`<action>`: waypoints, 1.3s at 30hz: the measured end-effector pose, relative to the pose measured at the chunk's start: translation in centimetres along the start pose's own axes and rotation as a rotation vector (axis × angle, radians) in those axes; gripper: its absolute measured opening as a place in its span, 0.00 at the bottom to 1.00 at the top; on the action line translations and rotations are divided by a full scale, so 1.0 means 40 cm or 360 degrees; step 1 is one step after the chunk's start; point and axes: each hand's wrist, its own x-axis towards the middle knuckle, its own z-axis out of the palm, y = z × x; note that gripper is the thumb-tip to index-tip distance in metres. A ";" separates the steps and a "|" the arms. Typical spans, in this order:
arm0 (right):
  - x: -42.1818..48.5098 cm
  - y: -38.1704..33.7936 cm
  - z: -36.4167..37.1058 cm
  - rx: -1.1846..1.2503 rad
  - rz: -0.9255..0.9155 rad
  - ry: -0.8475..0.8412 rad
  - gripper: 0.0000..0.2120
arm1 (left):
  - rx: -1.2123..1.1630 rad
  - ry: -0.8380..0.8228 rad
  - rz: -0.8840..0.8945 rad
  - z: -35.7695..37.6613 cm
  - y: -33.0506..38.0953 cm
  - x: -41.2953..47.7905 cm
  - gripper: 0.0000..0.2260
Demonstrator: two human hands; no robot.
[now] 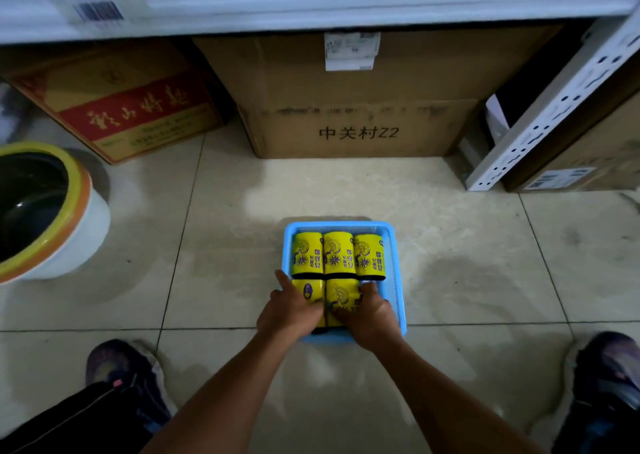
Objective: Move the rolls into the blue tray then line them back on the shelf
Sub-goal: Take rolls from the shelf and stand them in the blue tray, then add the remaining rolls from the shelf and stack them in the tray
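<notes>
Rolls (338, 253) judged light, slightly yielding, film-wrapped and probably slick; best taken round the girth. Five are laid in the blue tray (398, 280) on the tiled floor (467, 263): three along its far edge, two along the near. Left hand (289, 310) is clasped round the near-left roll (311, 292); right hand (372, 315) is curled over the near-middle roll (341, 294). Wrappers are printed yellow with purple, ends black.

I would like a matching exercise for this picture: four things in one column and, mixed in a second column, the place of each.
1 blue tray
2 pot
3 left hand
4 right hand

a far left on the floor
b on the floor, holding five yellow rolls
c gripping the near left roll
d gripping the near right roll

Pairs: 1-b, 2-a, 3-c, 4-d
</notes>
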 end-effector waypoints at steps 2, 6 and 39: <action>-0.007 0.008 -0.025 0.0046 -0.0113 -0.0042 0.32 | -0.0020 -0.0014 0.0025 -0.022 0.005 -0.014 0.48; -0.035 0.000 -0.092 0.0089 -0.0243 -0.0059 0.32 | 0.0054 0.0089 0.0135 -0.067 0.043 -0.068 0.40; 0.142 -0.957 -0.788 0.0228 -0.1308 0.0746 0.12 | -0.1565 0.0990 0.0885 -0.908 0.619 -0.146 0.11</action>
